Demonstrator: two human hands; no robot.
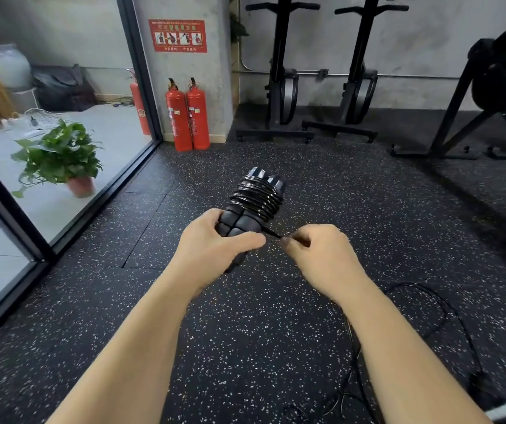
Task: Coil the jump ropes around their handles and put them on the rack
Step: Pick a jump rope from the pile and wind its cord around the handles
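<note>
The left hand (215,243) grips two black jump rope handles (239,221), held side by side in the air over the speckled floor (276,332). Shiny black rope (257,197) is wound many times around their top half. The right hand (322,255) pinches a thin bit of rope just beside the handles. More loose rope (429,301) lies on the floor under the right arm.

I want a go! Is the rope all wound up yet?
Only partly. Coils wrap the handles, but the right hand pinches a loose stretch, and more rope lies on the floor.
</note>
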